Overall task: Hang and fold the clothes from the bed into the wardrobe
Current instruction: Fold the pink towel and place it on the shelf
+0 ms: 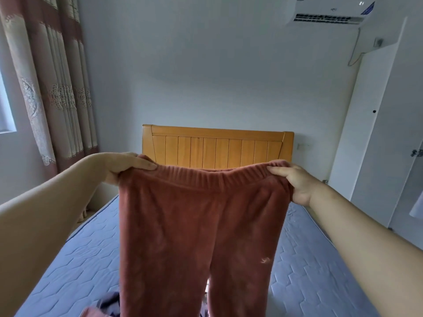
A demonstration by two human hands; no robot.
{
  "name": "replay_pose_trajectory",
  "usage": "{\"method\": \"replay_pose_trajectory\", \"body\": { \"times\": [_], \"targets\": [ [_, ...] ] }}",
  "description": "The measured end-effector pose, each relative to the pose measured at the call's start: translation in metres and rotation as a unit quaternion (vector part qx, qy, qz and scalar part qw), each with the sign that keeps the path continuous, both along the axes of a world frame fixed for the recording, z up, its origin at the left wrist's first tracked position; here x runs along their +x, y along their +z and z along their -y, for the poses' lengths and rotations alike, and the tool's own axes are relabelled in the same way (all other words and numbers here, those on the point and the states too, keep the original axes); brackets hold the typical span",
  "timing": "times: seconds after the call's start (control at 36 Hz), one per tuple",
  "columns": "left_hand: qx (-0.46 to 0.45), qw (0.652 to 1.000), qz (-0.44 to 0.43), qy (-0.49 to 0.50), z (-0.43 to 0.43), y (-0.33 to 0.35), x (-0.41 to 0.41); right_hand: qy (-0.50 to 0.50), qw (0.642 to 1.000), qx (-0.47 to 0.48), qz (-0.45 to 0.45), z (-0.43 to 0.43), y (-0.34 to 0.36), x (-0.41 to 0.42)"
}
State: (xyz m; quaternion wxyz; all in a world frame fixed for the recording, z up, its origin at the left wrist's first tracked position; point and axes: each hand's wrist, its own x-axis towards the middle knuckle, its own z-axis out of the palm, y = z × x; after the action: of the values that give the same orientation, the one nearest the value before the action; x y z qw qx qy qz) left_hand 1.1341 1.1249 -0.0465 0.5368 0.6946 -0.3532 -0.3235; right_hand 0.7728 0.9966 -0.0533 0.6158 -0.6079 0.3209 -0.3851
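No legible text, brand, number or sign anywhere. Blue sticker (367,8) on the air conditioner (325,12) at the upper right of the frame: printed, but too small and blurred to read. Small pale mark (265,260) on the right leg of the reddish-brown trousers (196,225), lower centre: shape unclear, not readable as letters. Woven ornament on the curtain (52,88) at the upper left: pattern only, no writing.
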Motion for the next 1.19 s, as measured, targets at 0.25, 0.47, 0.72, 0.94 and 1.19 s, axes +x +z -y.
{"method": "replay_pose_trajectory", "body": {
  "times": [0.25, 0.47, 0.72, 0.94, 1.19],
  "targets": [
    [0.075, 0.993, -0.087, 0.001, 0.002, -0.026, -0.023, -0.069, 0.979, 0.183, -0.056, 0.000, -0.023, 0.007],
    [0.025, 0.977, -0.209, 0.033, 0.024, -0.025, -0.113, -0.103, 0.979, 0.172, -0.045, -0.018, -0.029, 0.046],
    [-0.200, 0.979, -0.009, 0.029, 0.030, -0.015, -0.178, 0.023, 0.989, 0.109, 0.095, -0.049, -0.002, 0.070],
    [-0.263, 0.962, 0.054, -0.046, 0.024, -0.014, -0.185, 0.123, 0.972, 0.105, 0.173, -0.044, 0.003, 0.066],
    [-0.336, 0.941, -0.007, -0.030, 0.019, -0.002, -0.165, -0.037, 0.983, -0.176, 0.028, -0.056, 0.016, 0.065]
  ]
}}
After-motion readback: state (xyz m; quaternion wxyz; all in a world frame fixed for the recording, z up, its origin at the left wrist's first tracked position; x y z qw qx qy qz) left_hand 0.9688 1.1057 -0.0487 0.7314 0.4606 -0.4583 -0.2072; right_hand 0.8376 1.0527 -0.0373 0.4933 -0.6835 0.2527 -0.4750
